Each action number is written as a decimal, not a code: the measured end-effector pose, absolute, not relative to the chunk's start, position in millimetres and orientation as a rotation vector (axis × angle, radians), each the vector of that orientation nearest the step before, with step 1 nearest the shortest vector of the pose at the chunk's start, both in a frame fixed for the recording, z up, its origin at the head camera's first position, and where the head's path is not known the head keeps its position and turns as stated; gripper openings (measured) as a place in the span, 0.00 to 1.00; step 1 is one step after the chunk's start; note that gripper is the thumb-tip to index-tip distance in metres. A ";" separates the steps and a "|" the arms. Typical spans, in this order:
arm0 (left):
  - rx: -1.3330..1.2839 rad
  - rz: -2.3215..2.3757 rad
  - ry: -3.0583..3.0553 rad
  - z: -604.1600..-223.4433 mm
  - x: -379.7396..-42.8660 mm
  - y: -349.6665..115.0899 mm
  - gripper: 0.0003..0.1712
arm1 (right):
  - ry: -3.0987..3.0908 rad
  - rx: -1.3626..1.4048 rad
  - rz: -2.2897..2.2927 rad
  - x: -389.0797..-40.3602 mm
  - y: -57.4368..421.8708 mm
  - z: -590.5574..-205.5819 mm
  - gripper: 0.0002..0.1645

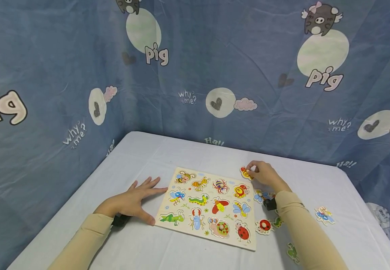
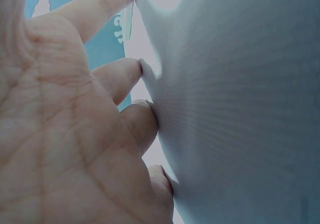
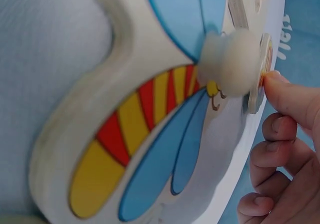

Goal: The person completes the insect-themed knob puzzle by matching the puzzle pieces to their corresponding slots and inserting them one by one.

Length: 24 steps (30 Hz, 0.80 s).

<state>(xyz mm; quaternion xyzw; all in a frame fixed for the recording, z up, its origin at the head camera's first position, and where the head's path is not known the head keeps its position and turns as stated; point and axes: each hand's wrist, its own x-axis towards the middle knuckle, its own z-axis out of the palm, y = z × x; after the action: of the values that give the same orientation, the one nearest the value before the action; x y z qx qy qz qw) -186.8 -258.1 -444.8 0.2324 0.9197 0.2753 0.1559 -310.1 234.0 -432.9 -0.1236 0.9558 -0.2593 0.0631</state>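
seeing one puzzle board on the table, we use it as reference. its face has twelve insect pictures in three rows of four. snail in the near row, second from the right, shows a knob, so we read that slot as filled; we can't tell for every other slot.

left hand: at the board's left edge, fingers spread wide, thumb touching the near-left corner, a fingertip at the edge further up. the left wrist view has its fingertips on white cloth.

right hand: just off the board's far-right corner, thumb and index pinching the red-and-yellow piece, other fingers curled. can't tell if it's clear of the cloth.

right of the board we have loose pieces: blue-winged piece beside the edge, ladybug piece next to the near-right part, caterpillar piece beyond that, part-hidden by the sleeve, green piece nearer us, blue-and-orange piece well apart.

surface around the board: white tablecloth, lightly creased. behind it and to its left: blue curtain, printed with pigs, hearts and lettering.
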 end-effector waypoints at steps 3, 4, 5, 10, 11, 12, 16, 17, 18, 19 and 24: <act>0.671 0.788 2.636 -444.1 -186.9 -257.9 0.66 | 2.895 -0.369 -0.773 -309.0 235.2 -432.1 0.09; 0.670 0.787 2.636 -443.7 -186.8 -257.9 0.66 | 2.897 -0.363 -0.769 -308.9 235.6 -432.0 0.09; 0.669 0.788 2.635 -443.4 -186.8 -258.1 0.66 | 2.898 -0.357 -0.765 -308.8 236.0 -431.8 0.10; 0.656 0.792 2.631 -443.5 -186.8 -259.2 0.66 | 2.909 -0.340 -0.751 -307.7 238.2 -431.6 0.12; 0.657 0.793 2.631 -443.7 -186.8 -259.4 0.66 | 2.910 -0.338 -0.754 -307.4 238.7 -431.5 0.12; 0.656 0.794 2.631 -444.0 -186.8 -259.5 0.66 | 2.911 -0.336 -0.757 -307.0 239.2 -431.5 0.12; 0.650 0.795 2.634 -444.7 -186.4 -259.3 0.66 | 2.906 -0.322 -0.768 -305.2 241.0 -431.6 0.13; 0.648 0.794 2.635 -444.6 -186.2 -259.1 0.66 | 2.904 -0.320 -0.769 -304.4 241.2 -431.4 0.13; 0.647 0.793 2.637 -444.5 -186.1 -258.9 0.66 | 2.905 -0.319 -0.771 -303.5 241.5 -431.2 0.13; 0.647 0.793 2.638 -444.1 -185.8 -258.7 0.66 | 2.904 -0.320 -0.770 -302.7 241.8 -430.9 0.13; 0.647 0.798 2.637 -442.4 -184.4 -257.4 0.66 | 2.892 -0.315 -0.789 -297.2 241.8 -428.1 0.12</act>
<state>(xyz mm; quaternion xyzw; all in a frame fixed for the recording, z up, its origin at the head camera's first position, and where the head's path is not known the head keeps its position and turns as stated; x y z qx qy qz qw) -184.4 -257.4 -442.4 0.2260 0.9205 0.2786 0.1552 -297.2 241.8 -428.1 -0.1041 0.9575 -0.2614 0.0637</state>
